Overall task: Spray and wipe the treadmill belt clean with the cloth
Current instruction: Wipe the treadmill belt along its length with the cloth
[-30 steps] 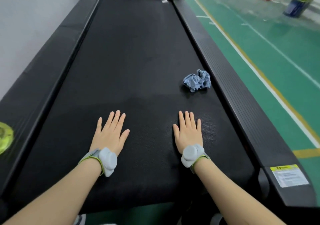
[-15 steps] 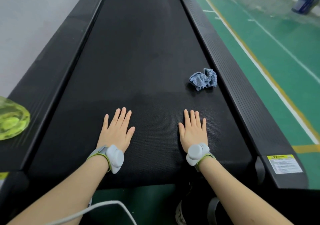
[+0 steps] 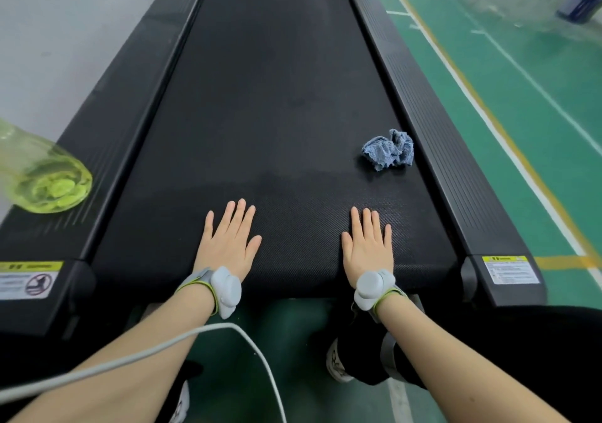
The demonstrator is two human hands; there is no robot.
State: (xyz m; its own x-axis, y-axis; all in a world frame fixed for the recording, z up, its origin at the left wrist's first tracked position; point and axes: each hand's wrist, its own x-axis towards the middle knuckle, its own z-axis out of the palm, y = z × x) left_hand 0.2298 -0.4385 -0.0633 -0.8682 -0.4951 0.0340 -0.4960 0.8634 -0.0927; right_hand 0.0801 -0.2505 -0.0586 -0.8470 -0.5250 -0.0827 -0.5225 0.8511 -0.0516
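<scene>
On the treadmill belt (image 3: 267, 96), left hand (image 3: 228, 243) and right hand (image 3: 368, 246) lie flat, fingers straight, holding nothing; the blue cloth (image 3: 389, 153) sits near the right hand.

The black belt (image 3: 277, 113) runs up the frame's centre. A crumpled blue cloth (image 3: 389, 150) lies at its right edge. A translucent green bottle (image 3: 42, 174) sits at far left.

Hands (image 3: 294, 246) flat on belt (image 3: 270, 96); cloth (image 3: 389, 154) right.
</scene>
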